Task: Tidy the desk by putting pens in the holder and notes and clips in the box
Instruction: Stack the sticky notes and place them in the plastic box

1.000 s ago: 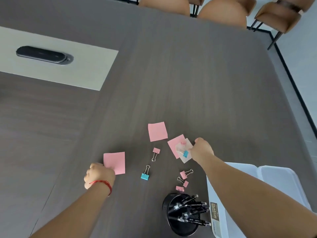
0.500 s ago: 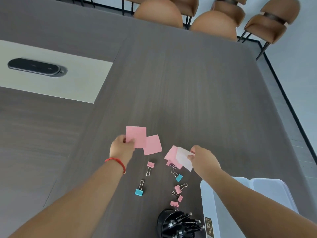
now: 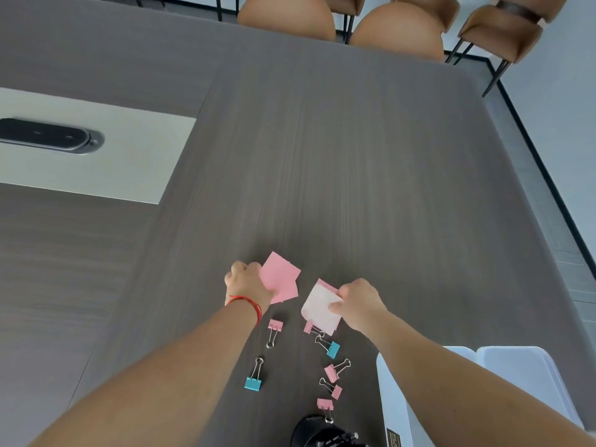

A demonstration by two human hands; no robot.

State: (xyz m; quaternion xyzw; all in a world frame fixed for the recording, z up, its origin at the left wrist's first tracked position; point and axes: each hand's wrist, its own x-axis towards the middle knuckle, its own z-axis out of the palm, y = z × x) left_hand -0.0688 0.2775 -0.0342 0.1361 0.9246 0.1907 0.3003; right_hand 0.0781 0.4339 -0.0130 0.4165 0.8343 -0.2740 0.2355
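Observation:
My left hand (image 3: 246, 282) grips a pink sticky note (image 3: 278, 274) and holds it over a second pink note (image 3: 288, 290) lying on the grey table. My right hand (image 3: 359, 303) pinches a pale note (image 3: 317, 309) stacked with a pink one just above the table. Several binder clips lie between my forearms: a pink clip (image 3: 274, 327), a blue clip (image 3: 253, 382), another blue clip (image 3: 332, 348) and more pink clips (image 3: 332, 372). The black pen holder (image 3: 317, 430) with pens is at the bottom edge. The white box (image 3: 516, 372) sits at the bottom right, partly hidden by my right arm.
The grey table (image 3: 354, 156) has a pale inset panel (image 3: 122, 156) with a dark oval device (image 3: 45, 135) at the left. Tan chairs (image 3: 396, 30) stand along the far edge. The table's right edge borders a light floor.
My left hand has carried its pink note rightward onto the other pink note. My right hand has drawn its notes slightly toward me. The view has tilted up a little.

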